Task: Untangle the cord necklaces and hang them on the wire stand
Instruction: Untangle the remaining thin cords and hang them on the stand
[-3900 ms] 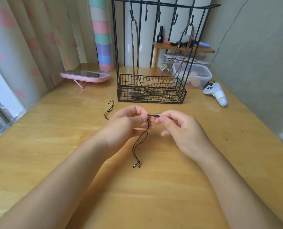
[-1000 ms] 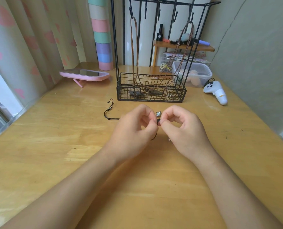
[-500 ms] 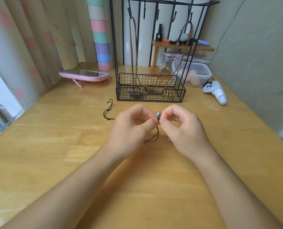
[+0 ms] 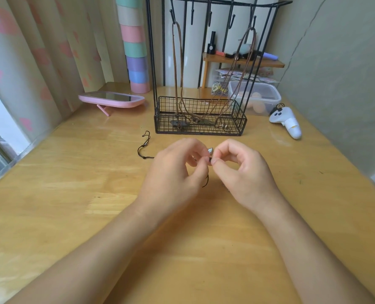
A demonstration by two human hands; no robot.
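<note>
A black cord necklace lies on the wooden table, its far end curling left of my hands. My left hand and my right hand meet over the table's middle and pinch the cord by its small silver pendant. A short loop of cord shows below my fingers; the rest is hidden under my hands. Behind them stands the black wire stand with a basket base. Two brown cord necklaces hang from its hooks, their pendants lying in the basket.
A pink mirror rests at the back left beside a pastel striped column. A white controller and a clear plastic box sit at the back right. A wall runs along the right side, curtains along the left.
The cord that hung in a long loop toward me has been drawn up under my hands. Both hands stayed together at the pendant, shifting only slightly.
</note>
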